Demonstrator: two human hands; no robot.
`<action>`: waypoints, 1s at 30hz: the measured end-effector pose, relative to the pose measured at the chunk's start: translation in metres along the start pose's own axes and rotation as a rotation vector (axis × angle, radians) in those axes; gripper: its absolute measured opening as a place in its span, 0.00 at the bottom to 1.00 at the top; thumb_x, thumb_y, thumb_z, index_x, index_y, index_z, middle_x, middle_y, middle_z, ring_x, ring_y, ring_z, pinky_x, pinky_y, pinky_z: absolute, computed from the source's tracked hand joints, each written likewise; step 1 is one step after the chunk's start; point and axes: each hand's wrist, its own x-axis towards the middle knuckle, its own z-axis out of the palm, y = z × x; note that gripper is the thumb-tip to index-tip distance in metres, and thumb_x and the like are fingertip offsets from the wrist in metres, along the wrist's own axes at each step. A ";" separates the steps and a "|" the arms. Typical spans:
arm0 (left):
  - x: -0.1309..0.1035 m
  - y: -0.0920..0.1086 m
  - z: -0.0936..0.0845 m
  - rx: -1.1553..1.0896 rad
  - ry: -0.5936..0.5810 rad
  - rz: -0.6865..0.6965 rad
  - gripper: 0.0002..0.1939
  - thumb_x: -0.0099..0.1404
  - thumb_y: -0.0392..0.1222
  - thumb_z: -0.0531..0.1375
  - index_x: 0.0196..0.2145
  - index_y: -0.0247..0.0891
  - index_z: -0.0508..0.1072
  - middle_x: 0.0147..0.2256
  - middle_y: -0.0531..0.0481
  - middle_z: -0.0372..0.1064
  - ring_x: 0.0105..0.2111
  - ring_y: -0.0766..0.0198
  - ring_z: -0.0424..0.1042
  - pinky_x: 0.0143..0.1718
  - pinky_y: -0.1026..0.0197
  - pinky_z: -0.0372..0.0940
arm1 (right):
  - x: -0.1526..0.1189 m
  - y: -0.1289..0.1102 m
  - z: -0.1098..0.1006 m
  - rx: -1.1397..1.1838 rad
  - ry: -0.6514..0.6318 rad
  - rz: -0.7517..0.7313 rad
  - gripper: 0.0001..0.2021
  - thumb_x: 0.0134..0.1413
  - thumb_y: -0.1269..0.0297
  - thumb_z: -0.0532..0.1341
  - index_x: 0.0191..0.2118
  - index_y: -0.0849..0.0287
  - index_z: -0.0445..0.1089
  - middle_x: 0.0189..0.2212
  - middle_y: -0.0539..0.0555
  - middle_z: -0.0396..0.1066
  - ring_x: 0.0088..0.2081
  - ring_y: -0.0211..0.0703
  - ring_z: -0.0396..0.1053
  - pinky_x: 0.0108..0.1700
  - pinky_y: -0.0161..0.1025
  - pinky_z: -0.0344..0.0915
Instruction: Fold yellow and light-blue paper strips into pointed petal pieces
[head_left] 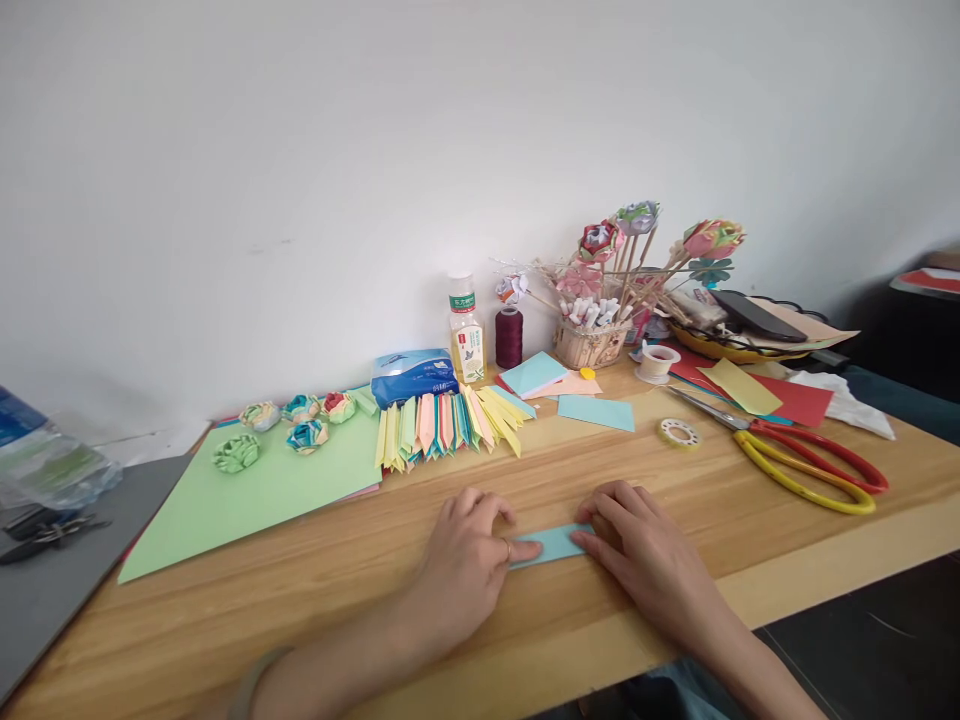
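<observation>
A narrow light-blue paper strip (556, 543) lies flat on the wooden table near its front edge. At its left end, my left hand (474, 550) presses a finger on the paper, with a ring showing. My right hand (641, 545) holds down the right end between thumb and fingers. Beyond the hands, folded paper strips (442, 425) in several colours stand in a row, and another light-blue piece (596, 412) lies behind the strip.
Scissors (750, 430) and a tape roll (679, 433) lie right. Paper flowers (237, 453) rest on green sheets (247, 510) at left. A bottle (469, 335), thread spool (509, 338) and flower basket (592, 343) stand by the wall.
</observation>
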 end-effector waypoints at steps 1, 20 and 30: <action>0.000 0.000 0.000 -0.008 0.006 -0.003 0.21 0.61 0.26 0.55 0.41 0.53 0.76 0.43 0.48 0.64 0.44 0.55 0.59 0.45 0.50 0.59 | 0.001 -0.001 -0.001 0.011 -0.019 -0.009 0.03 0.56 0.64 0.57 0.32 0.55 0.66 0.35 0.53 0.67 0.38 0.47 0.65 0.39 0.45 0.64; 0.012 -0.006 -0.009 -0.789 0.202 -0.419 0.11 0.51 0.46 0.63 0.28 0.35 0.75 0.28 0.49 0.72 0.29 0.62 0.68 0.31 0.62 0.62 | 0.006 -0.024 -0.020 0.614 0.173 0.105 0.14 0.50 0.50 0.61 0.31 0.56 0.68 0.25 0.51 0.68 0.27 0.40 0.66 0.30 0.36 0.65; 0.010 0.001 -0.021 -1.014 0.251 -0.494 0.17 0.46 0.50 0.68 0.28 0.34 0.76 0.22 0.50 0.70 0.23 0.65 0.69 0.27 0.63 0.66 | 0.003 -0.022 -0.026 0.777 0.210 0.254 0.20 0.42 0.48 0.65 0.37 0.58 0.73 0.25 0.53 0.70 0.29 0.43 0.68 0.33 0.39 0.68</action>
